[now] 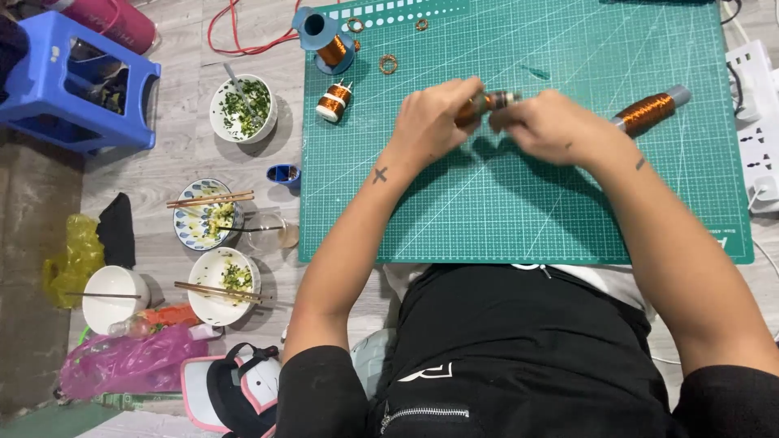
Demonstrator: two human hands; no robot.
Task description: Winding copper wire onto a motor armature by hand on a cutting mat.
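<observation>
Both my hands, left [430, 120] and right [548, 126], grip a small copper coil [491, 102] lying crosswise between them above the green mat [503, 211].

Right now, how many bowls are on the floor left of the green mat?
4: one with chopped greens near the top, a patterned one with chopsticks, one with chopsticks below it, and a white one far left. Others may be hidden.

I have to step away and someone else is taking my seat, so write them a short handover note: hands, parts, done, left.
Left hand and right hand together hold a small copper wire coil above the green cutting mat.
On the mat: a long wound coil at right, a small coil and a blue spool at left, and loose wire rings.
Done: several coils wound.
Left: cannot tell how far the held coil is.
</observation>
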